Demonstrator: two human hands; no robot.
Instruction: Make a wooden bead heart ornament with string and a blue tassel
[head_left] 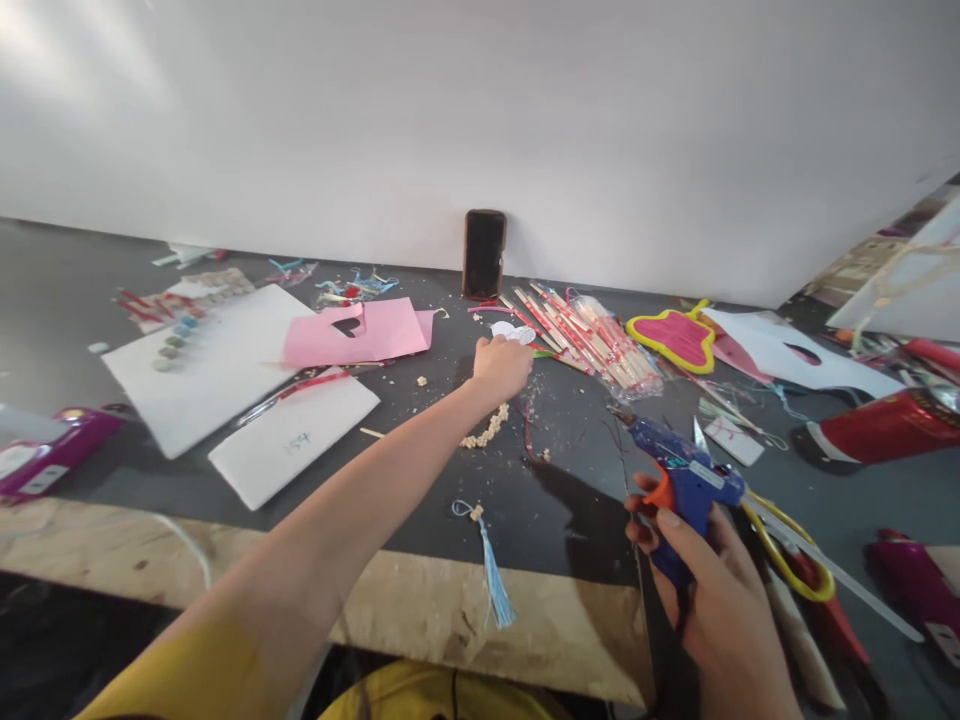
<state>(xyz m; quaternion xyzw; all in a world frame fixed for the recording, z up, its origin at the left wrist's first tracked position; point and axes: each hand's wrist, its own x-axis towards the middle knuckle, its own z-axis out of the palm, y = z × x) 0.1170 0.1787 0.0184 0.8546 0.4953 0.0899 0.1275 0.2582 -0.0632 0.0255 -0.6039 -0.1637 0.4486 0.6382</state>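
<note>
My right hand is wrapped round a blue glue gun with an orange trigger, its nozzle pointing up and left. A clear glue stick sticks out of its back end. Stretched across the table, my left hand has its fingers curled down at a small white rounded cutout. The fingertips are hidden, so whether they pinch it does not show. Just below that hand lies a curved string of cream beads. A light blue tassel with a bead rests near the front edge.
A phone leans on the white wall. Red-and-cream sticks lie at centre right beside a pink and yellow cutout. Pink paper and white boards are left. A red can and scissors are right.
</note>
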